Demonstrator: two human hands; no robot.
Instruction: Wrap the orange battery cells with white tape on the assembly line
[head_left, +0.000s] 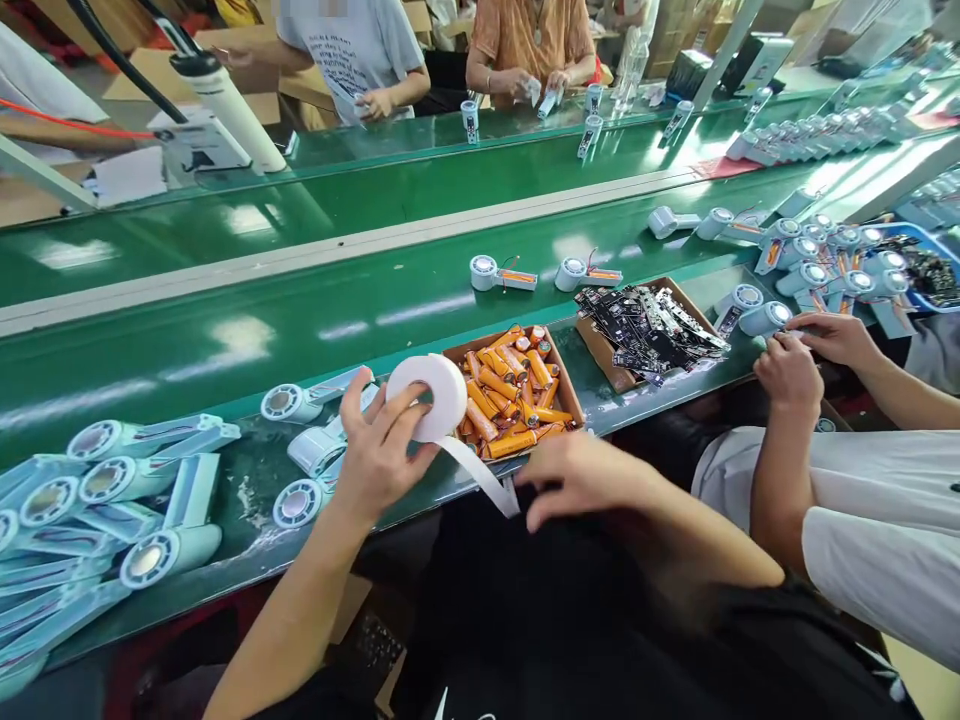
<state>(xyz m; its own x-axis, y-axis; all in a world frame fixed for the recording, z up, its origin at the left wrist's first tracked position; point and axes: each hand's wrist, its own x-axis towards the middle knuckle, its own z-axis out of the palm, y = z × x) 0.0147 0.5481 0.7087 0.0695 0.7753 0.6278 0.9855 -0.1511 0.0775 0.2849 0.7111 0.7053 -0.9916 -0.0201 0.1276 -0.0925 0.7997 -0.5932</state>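
Tape roll [450, 400] in grip of raised left hand [381, 445], right hand [581, 475] palm-down, grip parted

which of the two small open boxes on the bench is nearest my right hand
The box of orange batteries, just beyond your right hand. The other box, farther off to the right, holds black circuit boards.

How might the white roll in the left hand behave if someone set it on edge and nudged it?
The white roll would probably roll readily, since its outline is round. Its body looks closely wound, so it should feel fairly firm. The loose strip is likely floppy, as it trails off thin and ribbon-like.
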